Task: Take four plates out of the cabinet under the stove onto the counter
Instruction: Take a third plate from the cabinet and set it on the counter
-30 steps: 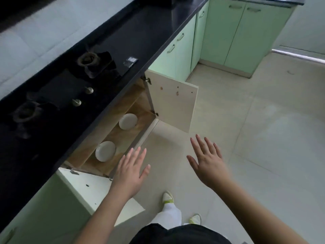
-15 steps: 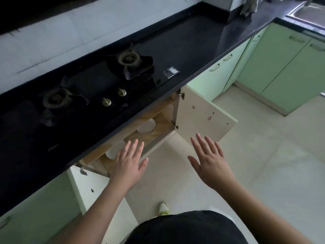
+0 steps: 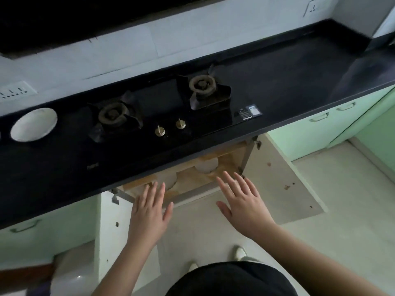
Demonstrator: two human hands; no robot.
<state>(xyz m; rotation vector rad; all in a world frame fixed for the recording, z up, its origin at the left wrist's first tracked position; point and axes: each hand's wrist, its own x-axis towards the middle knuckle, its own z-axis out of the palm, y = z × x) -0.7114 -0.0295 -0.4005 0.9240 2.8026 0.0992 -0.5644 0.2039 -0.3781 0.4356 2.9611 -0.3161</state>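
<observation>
The cabinet under the stove stands open, both doors swung out. Inside on its wooden shelf lie two white plates, one to the right and one to the left, both partly hidden by the black counter's edge. Another white plate rests on the counter left of the stove. My left hand and my right hand hover flat in front of the cabinet opening, fingers spread, holding nothing.
The right cabinet door and the left one jut out over the tiled floor. Green cabinets run along to the right. My feet stand just below. A wall socket sits at the far left.
The view has swung left and upward, so the counter plate has come into sight. Both hands have moved closer to the cabinet opening, still spread and holding nothing.
</observation>
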